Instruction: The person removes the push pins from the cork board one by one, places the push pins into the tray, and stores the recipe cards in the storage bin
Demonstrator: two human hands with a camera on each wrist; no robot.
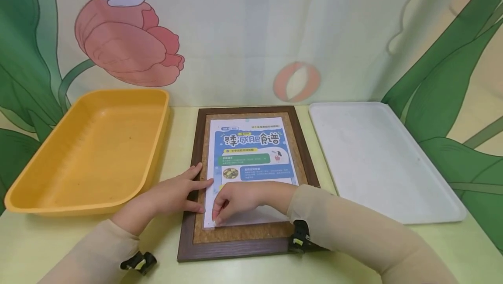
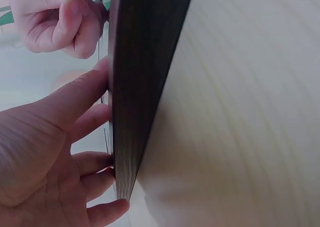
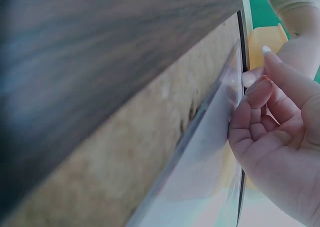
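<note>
Right grip (image 1: 239, 199) pinched closed, seemingly on a tiny pale bit (image 1: 215, 222); left grip (image 1: 184, 190) spread across the frame (image 1: 235, 251). Probably light, bendy (perhaps slick), the sheet (image 1: 251, 157) suited edge holds.

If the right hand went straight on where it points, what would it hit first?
Most likely the printed sheet, near its lower-left corner: in the head view the right hand points down at it. Whether the two touch is unclear.
</note>
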